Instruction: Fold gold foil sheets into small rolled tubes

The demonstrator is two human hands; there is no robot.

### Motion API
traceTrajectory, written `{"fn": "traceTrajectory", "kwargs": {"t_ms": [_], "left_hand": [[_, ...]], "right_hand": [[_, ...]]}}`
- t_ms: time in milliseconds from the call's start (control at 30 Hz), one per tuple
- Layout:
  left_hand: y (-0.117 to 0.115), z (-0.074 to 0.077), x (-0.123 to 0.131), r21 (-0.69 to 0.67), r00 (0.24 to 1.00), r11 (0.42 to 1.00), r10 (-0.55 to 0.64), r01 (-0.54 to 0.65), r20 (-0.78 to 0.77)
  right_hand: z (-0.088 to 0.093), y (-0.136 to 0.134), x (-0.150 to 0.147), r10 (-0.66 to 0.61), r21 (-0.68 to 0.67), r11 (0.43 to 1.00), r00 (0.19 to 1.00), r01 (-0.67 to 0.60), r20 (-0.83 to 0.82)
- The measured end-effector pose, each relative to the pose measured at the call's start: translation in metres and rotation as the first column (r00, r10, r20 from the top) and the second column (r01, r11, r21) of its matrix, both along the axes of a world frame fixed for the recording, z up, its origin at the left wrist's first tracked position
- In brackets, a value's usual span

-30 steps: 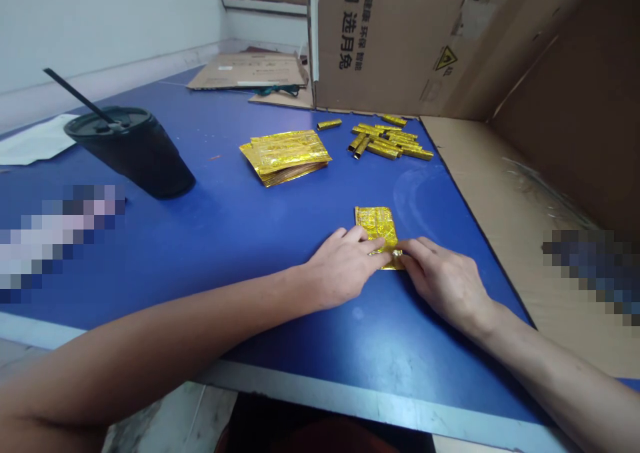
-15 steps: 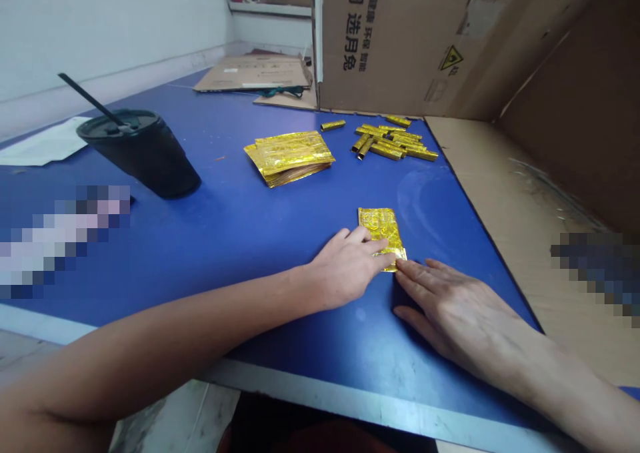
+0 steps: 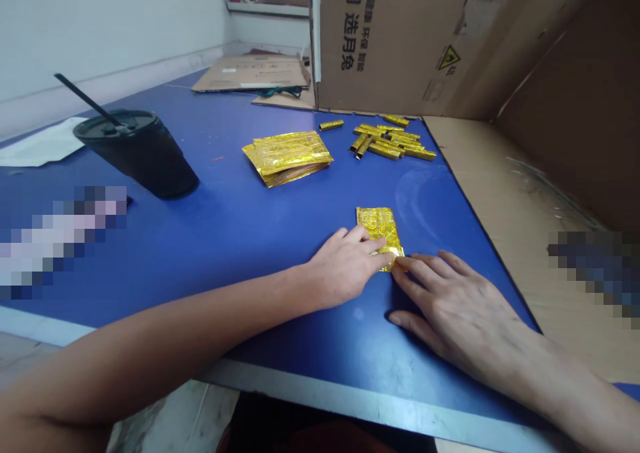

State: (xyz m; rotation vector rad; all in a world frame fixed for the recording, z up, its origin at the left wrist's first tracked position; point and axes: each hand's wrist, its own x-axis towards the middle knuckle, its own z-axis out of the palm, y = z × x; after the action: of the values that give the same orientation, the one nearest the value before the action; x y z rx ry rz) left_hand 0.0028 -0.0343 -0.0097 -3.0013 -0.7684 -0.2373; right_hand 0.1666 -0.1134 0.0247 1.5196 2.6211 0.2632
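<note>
A gold foil sheet (image 3: 377, 223) lies flat on the blue table. My left hand (image 3: 345, 266) rests over its lower left part, fingers apart and pressing on the foil. The fingertips of my right hand (image 3: 445, 296) touch the foil's lower right corner, with the fingers spread and the thumb stretched out on the table. Farther back is a stack of gold foil sheets (image 3: 290, 154). Several narrow rolled or folded gold strips (image 3: 387, 141) form a pile to the right of the stack, and a single strip (image 3: 331, 125) lies between them.
A dark cup (image 3: 145, 153) with a straw stands at the left, near a white sheet (image 3: 45, 143). Flat cardboard (image 3: 255, 73) lies at the back. A tall cardboard box (image 3: 390, 46) borders the table (image 3: 210, 239) behind, with more cardboard (image 3: 495, 206) along the right.
The fingers of my right hand have spread wider apart at the foil's corner. My left hand stays on the foil.
</note>
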Motion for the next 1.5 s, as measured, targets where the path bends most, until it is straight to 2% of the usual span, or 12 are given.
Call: {"fn": "traceTrajectory", "kwargs": {"t_ms": [100,233,367,667,800,900,1100,1300,1500], "left_hand": [[0.0,-0.001,0.0,0.003,1.0,1.0,-0.003,0.003,-0.002],[0.001,-0.002,-0.001,0.019,1.0,1.0,-0.008,0.008,-0.001],[0.001,-0.002,-0.001,0.032,1.0,0.999,-0.005,0.006,-0.027],[0.003,-0.003,-0.003,-0.02,1.0,1.0,-0.021,0.021,-0.006],[0.008,-0.002,-0.009,-0.058,0.998,0.997,-0.055,0.054,-0.015],[0.008,-0.001,-0.015,-0.025,0.999,0.999,-0.041,0.04,-0.027],[-0.011,0.004,-0.022,0.106,0.999,0.994,-0.038,0.036,0.01],[-0.034,0.001,-0.016,0.102,0.993,0.988,-0.117,0.116,0.004],[-0.039,0.001,-0.006,0.077,0.993,0.99,-0.121,0.121,0.005]], "right_hand": [[0.002,0.001,0.002,-0.015,-0.022,1.0,1.0,0.014,-0.018],[-0.002,0.001,0.007,0.019,0.019,1.0,0.999,-0.019,-0.051],[-0.005,0.003,0.016,0.051,-0.07,0.996,0.994,-0.058,-0.1],[0.002,0.01,0.031,0.017,-0.19,0.98,0.985,-0.05,-0.171],[0.003,0.011,0.031,0.034,-0.172,0.983,0.986,-0.062,-0.164],[0.003,0.01,0.029,0.054,-0.137,0.988,0.987,-0.076,-0.153],[0.001,0.01,0.028,0.067,-0.122,0.989,0.987,-0.086,-0.147],[-0.001,0.011,0.028,0.067,-0.115,0.99,0.986,-0.085,-0.15],[-0.002,0.011,0.029,0.067,-0.119,0.989,0.989,-0.083,-0.134]]}}
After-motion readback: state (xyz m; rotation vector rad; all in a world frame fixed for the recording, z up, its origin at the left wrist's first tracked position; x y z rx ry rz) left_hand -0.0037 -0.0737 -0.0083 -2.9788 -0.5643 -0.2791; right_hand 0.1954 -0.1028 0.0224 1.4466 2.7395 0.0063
